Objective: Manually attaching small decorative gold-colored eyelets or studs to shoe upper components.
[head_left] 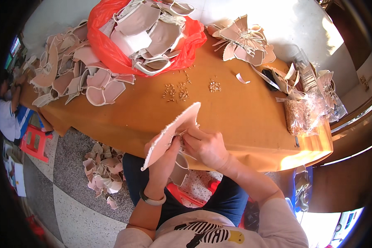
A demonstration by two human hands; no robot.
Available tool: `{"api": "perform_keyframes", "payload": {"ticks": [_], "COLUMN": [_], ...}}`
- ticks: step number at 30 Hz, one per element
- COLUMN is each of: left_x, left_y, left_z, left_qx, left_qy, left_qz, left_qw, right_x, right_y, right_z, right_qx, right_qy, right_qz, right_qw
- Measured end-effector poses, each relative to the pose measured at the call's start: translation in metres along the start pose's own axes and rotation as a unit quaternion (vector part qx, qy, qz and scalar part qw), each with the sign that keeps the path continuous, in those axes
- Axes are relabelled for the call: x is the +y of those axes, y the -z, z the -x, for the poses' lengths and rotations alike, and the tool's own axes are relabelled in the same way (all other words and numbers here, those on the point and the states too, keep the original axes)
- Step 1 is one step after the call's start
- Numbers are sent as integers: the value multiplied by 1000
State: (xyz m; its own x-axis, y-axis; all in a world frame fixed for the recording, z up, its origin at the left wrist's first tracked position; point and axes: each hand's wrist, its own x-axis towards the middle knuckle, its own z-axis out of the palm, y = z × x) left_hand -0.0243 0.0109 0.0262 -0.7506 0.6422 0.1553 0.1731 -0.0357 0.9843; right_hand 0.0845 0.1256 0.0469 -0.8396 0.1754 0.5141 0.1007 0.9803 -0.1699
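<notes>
The left hand point(163, 157) and right hand point(206, 149) are both clamped on a pink bra point(174, 131), tilted near the tabletop's point(246, 107) front edge. It extends above and below the left fingertips, left of the right hand. Work seems midway (whether the piled bras point(104, 89) are finished is unclear).

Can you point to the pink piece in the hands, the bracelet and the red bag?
Pink piece point(173, 130): head view, on its broad face.
Bracelet point(153, 202): head view, on the band's lower curve.
Red bag point(98, 36): head view, on its left side.
</notes>
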Motion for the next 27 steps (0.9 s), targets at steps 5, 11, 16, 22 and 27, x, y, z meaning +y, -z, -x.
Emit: {"api": "perform_keyframes", "payload": {"ticks": [5, 11, 16, 22, 27], "left_x": [-1, -13, -21, -1, -10], "left_y": [1, 3, 1, 14, 25], "left_z": [-6, -4, -4, 6, 10], "left_qx": [-21, -3, 12, 36, -10], "left_qy": [18, 130, 49, 177, 218], "left_qz": [46, 96, 39, 222, 170], "left_qw": [999, 987, 998, 958, 961], "right_x": [2, 0, -4, 42, 83], "right_y": [3, 3, 11, 36, -6], "right_z": [5, 8, 2, -28, -51], "right_qx": [17, 3, -94, -29, 2], "right_qy": [27, 54, 42, -293, -273], "right_qz": [5, 0, 12, -237, -175], "right_qw": [999, 999, 995, 926, 946]}}
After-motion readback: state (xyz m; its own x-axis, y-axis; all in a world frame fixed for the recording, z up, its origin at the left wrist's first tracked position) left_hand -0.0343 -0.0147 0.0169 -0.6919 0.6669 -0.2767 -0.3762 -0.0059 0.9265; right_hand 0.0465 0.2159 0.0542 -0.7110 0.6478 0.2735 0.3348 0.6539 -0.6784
